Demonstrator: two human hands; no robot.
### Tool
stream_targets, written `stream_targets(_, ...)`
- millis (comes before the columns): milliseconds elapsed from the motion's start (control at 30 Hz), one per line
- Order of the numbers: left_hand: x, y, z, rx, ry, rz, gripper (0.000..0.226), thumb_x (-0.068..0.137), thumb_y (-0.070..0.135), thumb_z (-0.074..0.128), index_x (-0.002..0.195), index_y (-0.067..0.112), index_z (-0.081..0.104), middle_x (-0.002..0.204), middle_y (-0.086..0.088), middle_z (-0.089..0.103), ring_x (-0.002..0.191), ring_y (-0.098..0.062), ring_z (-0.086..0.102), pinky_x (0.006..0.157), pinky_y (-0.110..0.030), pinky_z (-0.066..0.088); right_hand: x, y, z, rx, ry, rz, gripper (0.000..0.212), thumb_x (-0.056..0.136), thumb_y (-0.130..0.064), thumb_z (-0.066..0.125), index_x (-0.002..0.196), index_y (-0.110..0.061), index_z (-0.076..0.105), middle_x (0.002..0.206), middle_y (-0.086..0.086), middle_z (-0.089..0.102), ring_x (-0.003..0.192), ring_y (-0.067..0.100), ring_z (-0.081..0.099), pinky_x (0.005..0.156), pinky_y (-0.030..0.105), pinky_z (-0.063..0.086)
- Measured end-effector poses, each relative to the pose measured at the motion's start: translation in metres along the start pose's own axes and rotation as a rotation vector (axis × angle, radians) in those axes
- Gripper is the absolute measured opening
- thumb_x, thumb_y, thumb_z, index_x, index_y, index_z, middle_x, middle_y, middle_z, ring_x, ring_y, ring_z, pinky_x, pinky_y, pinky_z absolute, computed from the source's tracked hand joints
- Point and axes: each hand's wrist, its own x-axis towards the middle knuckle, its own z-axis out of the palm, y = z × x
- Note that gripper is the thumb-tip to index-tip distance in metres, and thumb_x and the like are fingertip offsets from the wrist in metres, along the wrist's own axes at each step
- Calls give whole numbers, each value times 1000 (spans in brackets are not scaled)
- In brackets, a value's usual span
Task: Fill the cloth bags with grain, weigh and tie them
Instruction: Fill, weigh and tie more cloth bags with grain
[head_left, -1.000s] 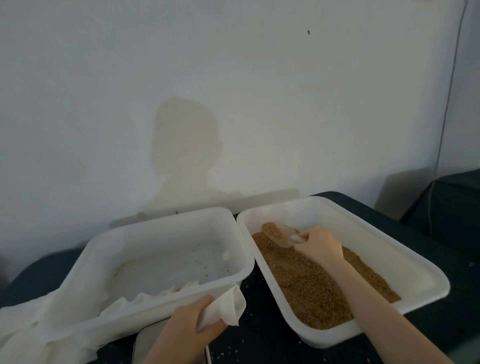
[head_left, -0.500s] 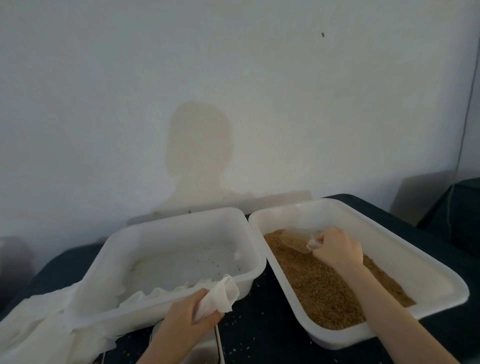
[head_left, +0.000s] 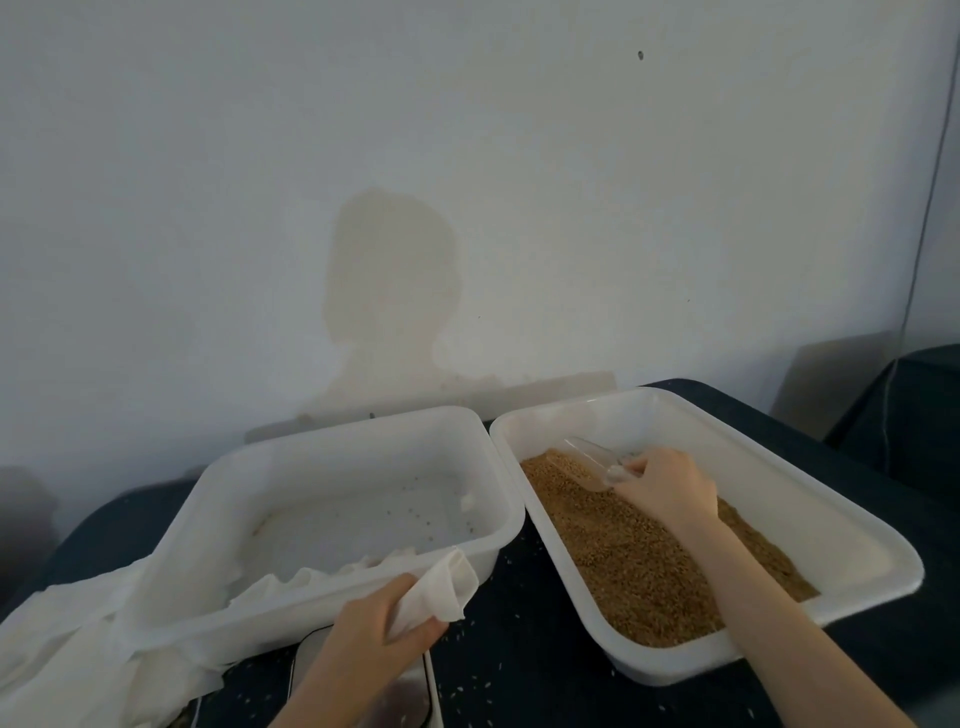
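Scooping looks barely begun: the right hand (head_left: 670, 488) grips a clear plastic scoop (head_left: 589, 465) dug into brown grain (head_left: 639, 556) in the white plastic tub (head_left: 810, 499), the left hand (head_left: 379, 631) pinches an unfilled white cloth bag (head_left: 441, 587), leaving filling, weighing and tying undone.

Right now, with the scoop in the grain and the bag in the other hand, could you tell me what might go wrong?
1. The right hand holds the clear scoop loaded in the grain tray; carrying it across to the cloth bag could spill, as loose grains already dot the dark table.
2. The left hand pinches the bag bunched, its mouth not visibly open, so pouring may miss.
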Motion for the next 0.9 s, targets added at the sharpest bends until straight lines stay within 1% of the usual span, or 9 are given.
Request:
stream_targets(133,1,-5,1,11,-5,-21,14,79,40,70,87,42,58,82,15,66,78,5,59,70,-9,43,-2,-2,-3,96,-23,-23,24,84,-50,63,81,-29,75,65,-8,70,46,6,51,45,16,43)
stream_targets(267,0,-10,-4,8,-8,-33,21,80,43,69,94,49,54,89,22,65,86,5,60,73,-11,46,-6,-10,-12,328,-81,-109,15,78,-55,69,76,-40,72,49,-11,62,43,4,47,45,18,38)
stream_targets(400,0,-15,-16,82,23,-20,24,84,42,65,96,50,45,88,25,57,81,10,54,68,-6,41,-16,-29,-24,653,-222,-223,18,74,-39,79,89,-28,76,57,3,67,41,6,44,43,18,34)
stream_targets(533,-3,-20,-32,109,81,-39,17,85,42,64,90,45,48,81,19,59,73,13,54,61,-5,41,-25,-50,-32,621,-453,-366,15,78,-19,77,91,-27,77,69,5,69,54,15,47,50,22,36)
stream_targets(600,-4,-21,-40,105,118,-56,17,84,41,64,87,44,48,79,15,60,70,10,55,59,-7,43,-31,-59,-36,592,-547,-457,18,79,-15,76,91,-28,77,72,2,68,56,9,54,53,19,42)
stream_targets(667,-6,-22,-45,115,144,-67,17,84,42,64,88,43,48,79,11,61,68,4,57,56,-9,42,-36,-64,-38,559,-623,-548,19,80,-11,76,93,-25,78,80,9,65,59,9,57,56,19,44)
stream_targets(733,-9,-24,-48,140,146,-76,18,84,45,62,93,41,47,82,12,60,71,2,57,56,-12,41,-39,-67,-38,512,-672,-604,22,81,-8,74,94,-24,78,91,18,63,69,19,59,64,26,46)
stream_targets(833,-11,-27,-49,128,148,-81,22,83,47,62,98,41,46,86,15,58,77,1,56,61,-14,39,-44,-69,-37,428,-716,-635,22,81,-12,74,94,-30,78,97,21,60,76,33,54,70,35,42)
stream_targets(900,-11,-27,-49,121,155,-87,26,82,48,62,102,40,47,88,17,58,79,2,57,62,-13,40,-48,-73,-38,397,-747,-648,20,75,-21,75,90,-35,77,93,16,60,71,21,52,66,27,41)
